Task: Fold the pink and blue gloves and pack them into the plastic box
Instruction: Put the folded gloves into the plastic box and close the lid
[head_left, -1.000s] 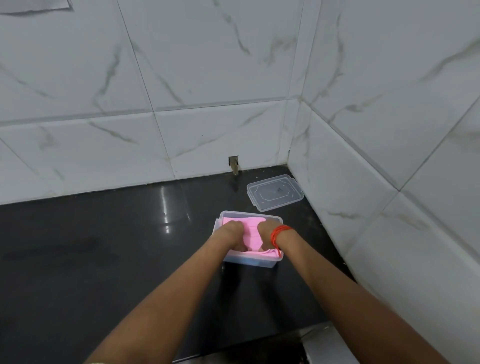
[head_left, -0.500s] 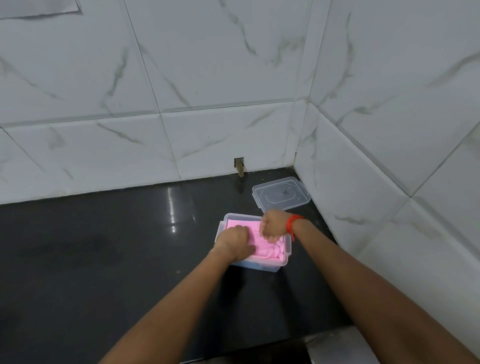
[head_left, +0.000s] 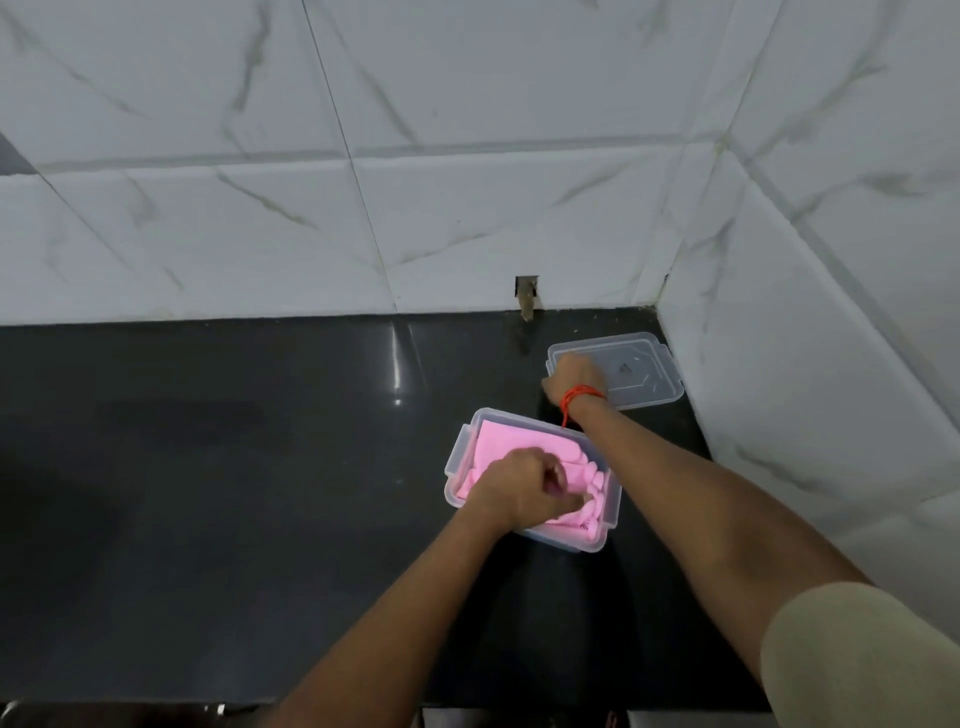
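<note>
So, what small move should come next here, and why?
Probably lift the lid toward the box with the right hand, which touches its edge; the pink gloves lie inside, pressed down by the left hand.

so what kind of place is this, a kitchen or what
Probably a home kitchen or utility counter: a glossy black stone countertop runs into a corner of white marble-look wall tiles, and a clear plastic box of pink gloves sits on it near its lid.

A single head-worn camera looks forward and down across the black worktop (head_left: 208, 519). It faces the tiled wall corner (head_left: 662, 291) at far right. It is close enough that the plastic box (head_left: 456, 470) sits mid-frame.
</note>
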